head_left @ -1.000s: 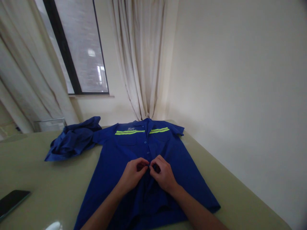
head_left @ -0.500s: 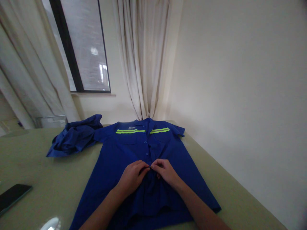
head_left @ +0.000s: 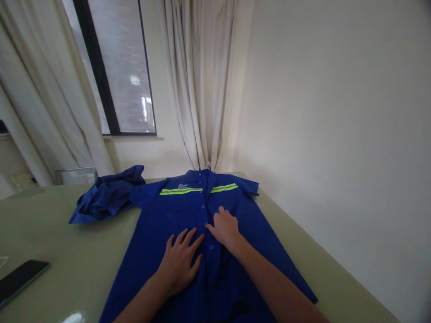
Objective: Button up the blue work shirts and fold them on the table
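A blue short-sleeved work shirt (head_left: 161, 233) with yellow-green reflective stripes lies front up on the pale green table (head_left: 67, 251), collar toward the wall. My left hand (head_left: 182, 260) lies flat on the shirt's front, fingers spread, just left of the button line. My right hand (head_left: 225, 226) rests open on the cloth beside the button placket, a little farther up, with its fingers reaching toward a button. Neither hand holds anything.
A second blue garment (head_left: 104, 195) lies crumpled at the shirt's left shoulder. A dark phone (head_left: 20, 277) lies near the table's left front edge. Curtains (head_left: 202, 89) and a window (head_left: 114, 67) stand behind; a bare wall runs along the right.
Both hands had been pinching the shirt front together at a button. They have let go and now lie flat on the cloth, the right one moved farther up.
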Action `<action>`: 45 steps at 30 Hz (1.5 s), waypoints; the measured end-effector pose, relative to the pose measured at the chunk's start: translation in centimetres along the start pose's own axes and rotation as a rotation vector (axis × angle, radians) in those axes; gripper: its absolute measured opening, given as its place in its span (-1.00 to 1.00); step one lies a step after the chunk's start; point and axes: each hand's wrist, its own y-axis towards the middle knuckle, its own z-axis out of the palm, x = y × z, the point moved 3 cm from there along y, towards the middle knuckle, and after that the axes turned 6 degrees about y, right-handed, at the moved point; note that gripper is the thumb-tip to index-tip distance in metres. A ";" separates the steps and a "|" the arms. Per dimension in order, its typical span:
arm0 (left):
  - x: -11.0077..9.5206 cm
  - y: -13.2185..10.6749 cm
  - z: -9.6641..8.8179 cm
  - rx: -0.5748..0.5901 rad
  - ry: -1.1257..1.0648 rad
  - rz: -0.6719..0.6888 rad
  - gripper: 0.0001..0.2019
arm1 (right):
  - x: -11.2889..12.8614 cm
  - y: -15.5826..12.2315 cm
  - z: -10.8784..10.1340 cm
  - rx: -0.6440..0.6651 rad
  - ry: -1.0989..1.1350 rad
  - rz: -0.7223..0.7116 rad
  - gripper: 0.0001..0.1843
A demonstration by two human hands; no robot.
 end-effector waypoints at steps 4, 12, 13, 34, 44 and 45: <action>0.2 -0.3 -1.6 -0.009 -0.016 -0.017 -0.43 | -1.2 1.9 0.8 0.090 0.023 0.070 -0.57; 0.2 6.9 -3.6 0.068 -0.074 -0.055 -0.77 | -2.6 2.8 1.0 0.119 0.135 -0.040 -0.87; 0.2 7.8 -3.2 0.052 -0.104 -0.049 -0.78 | -2.9 3.1 0.9 0.107 0.209 -0.051 -0.89; 0.8 7.9 0.0 -0.218 -0.467 -0.043 -0.85 | -2.2 3.6 1.1 0.103 0.429 -0.157 -0.79; 0.6 7.7 0.1 -0.222 -0.450 -0.038 -0.75 | -0.4 2.9 0.8 0.026 0.344 -0.192 -0.84; 0.7 7.7 0.3 -0.227 -0.470 -0.034 -0.70 | -0.5 2.9 0.7 0.032 0.371 -0.204 -0.80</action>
